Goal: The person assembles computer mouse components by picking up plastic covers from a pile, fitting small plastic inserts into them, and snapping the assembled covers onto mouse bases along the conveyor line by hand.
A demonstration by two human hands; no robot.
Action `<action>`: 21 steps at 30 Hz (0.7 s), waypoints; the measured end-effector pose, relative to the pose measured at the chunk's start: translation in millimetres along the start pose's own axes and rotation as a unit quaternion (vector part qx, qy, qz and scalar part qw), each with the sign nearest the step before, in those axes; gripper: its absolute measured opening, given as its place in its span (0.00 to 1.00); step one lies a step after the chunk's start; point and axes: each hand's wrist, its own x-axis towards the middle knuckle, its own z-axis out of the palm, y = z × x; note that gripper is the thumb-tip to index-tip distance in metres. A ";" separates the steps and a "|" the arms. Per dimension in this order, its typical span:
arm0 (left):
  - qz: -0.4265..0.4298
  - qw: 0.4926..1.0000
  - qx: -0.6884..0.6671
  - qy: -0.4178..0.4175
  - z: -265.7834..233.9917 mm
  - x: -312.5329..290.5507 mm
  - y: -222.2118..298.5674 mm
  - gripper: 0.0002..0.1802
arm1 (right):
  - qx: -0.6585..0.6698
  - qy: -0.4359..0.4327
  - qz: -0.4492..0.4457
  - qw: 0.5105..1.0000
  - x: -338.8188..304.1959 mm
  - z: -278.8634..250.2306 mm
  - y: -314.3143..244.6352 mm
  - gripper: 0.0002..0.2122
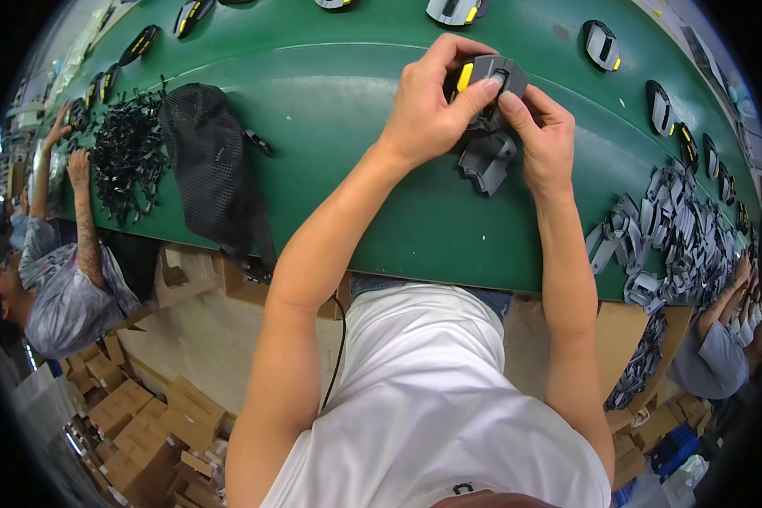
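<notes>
Both hands are closed around a dark grey and black plastic housing point(511, 71) with a yellow strip on its left side. My left hand point(436, 103) grips it from the left, its thumb pressing on the slot in the top. From the right, my right hand point(547, 140) holds the lower edge, its thumb tip close to the left one. A loose grey plastic piece point(488, 165) is just below the housing, between my wrists; whether it touches the housing I cannot tell. The fingers under the housing are hidden.
Left on the green table point(330, 186) are a black mesh bag point(207, 152) and a heap of small black parts point(131, 152). A pile of grey plastic pieces point(681, 224) lies right. Similar housings point(602, 46) line the far side. Other people work at both sides.
</notes>
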 end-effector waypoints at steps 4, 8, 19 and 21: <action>0.014 1.000 0.022 -0.004 -0.8 2.2 -4.8 0.18 | 0.035 0.026 0.031 0.999 0.8 -1.6 7.7 0.14; 0.005 1.000 0.006 -0.023 2.0 2.0 1.9 0.20 | 0.063 0.046 -0.032 0.996 -0.7 -6.9 1.0 0.12; -0.175 0.980 -0.097 -0.012 -8.8 7.6 3.9 0.21 | -0.367 0.033 -0.370 0.853 2.0 2.1 -11.2 0.24; -0.183 0.973 -0.132 0.040 -7.3 6.6 3.8 0.16 | -0.320 0.034 -0.364 0.874 0.6 4.5 -9.1 0.24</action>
